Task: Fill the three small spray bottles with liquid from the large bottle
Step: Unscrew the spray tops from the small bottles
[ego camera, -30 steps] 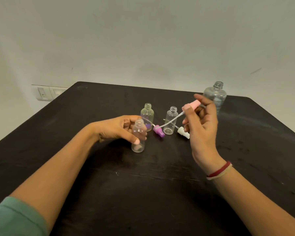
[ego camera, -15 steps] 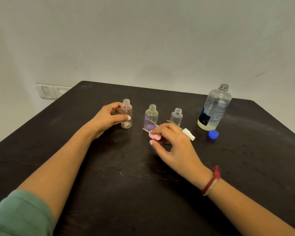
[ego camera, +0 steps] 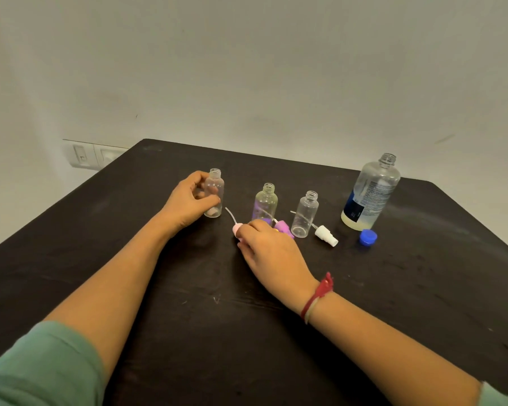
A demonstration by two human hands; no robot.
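Observation:
Three small clear spray bottles stand uncapped in a row on the dark table (ego camera: 188,332). My left hand (ego camera: 188,200) grips the leftmost bottle (ego camera: 214,190), which stands upright. The middle bottle (ego camera: 265,202) and the right bottle (ego camera: 305,213) stand free. My right hand (ego camera: 266,244) rests on the table with its fingers on the pink spray cap (ego camera: 235,229), whose thin tube points back left. A purple spray cap (ego camera: 282,227) and a white spray cap (ego camera: 325,235) lie beside it. The large clear bottle (ego camera: 370,191) stands open at the right with a little liquid at its bottom.
A blue screw cap (ego camera: 368,237) lies in front of the large bottle. A wall socket plate (ego camera: 84,155) sits on the wall beyond the table's far left edge. The plain wall rises right behind the table's far edge.
My right hand has lowered the pink spray cap from the air onto the table. My left hand has set its bottle down farther back and left, in line with the others.

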